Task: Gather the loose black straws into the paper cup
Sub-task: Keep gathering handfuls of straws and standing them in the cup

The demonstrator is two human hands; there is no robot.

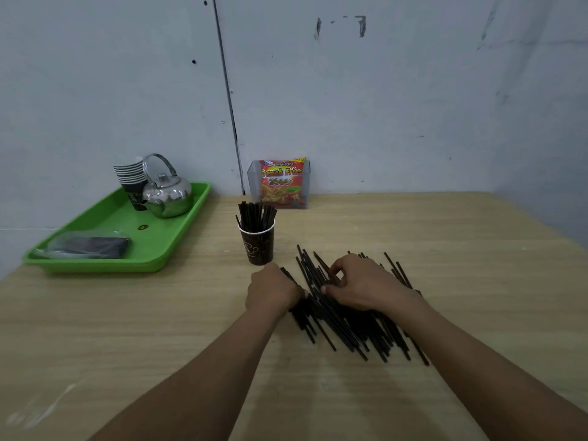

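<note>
Arms extend: left hand and right hand both curl round straws under the fingers; cup just beyond left knuckles. Likely light, stiff, slippery; best clasped mid-length, bundled.

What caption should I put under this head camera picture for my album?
Left hand and right hand gather loose black straws near a paper cup holding more.

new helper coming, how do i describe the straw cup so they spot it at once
On the wooden table, look right of the green tray, in front of the red snack packet. The dark paper cup stands alone there; unlike the stacked cups on the tray, it holds upright black straws.
</note>
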